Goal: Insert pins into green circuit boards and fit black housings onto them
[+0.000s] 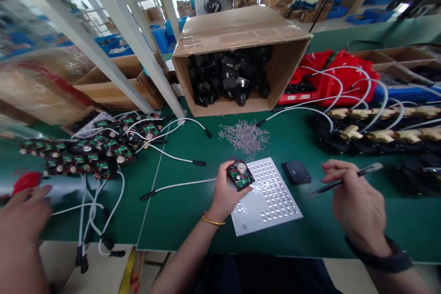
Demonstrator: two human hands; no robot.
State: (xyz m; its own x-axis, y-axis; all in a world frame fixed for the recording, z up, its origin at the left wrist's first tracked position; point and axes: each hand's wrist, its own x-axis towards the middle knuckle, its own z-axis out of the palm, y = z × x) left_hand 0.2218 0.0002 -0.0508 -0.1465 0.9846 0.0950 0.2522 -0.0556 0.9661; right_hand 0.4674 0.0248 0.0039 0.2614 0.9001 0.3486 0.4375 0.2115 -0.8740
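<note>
Here's the left hand (223, 194), fingers curled round an open circuit unit (240, 175) over the white sheet (253, 213), parts apparently seated but uncovered, a black cover (296, 172) apart on the counter (186, 220), while the right hand (358, 202) pinches a pen-like tool (370, 169).

A thin, gold-coloured bracelet (212, 221) rings the wrist of the left hand (224, 193), low near the centre of the frame. A wide black wristband (383, 257), its details blurred, circles the wrist of the right hand (360, 204) at lower right. Dark, near-black clothing (262, 276) shows along the bottom edge, and both forearms (186, 257) are bare.
</note>
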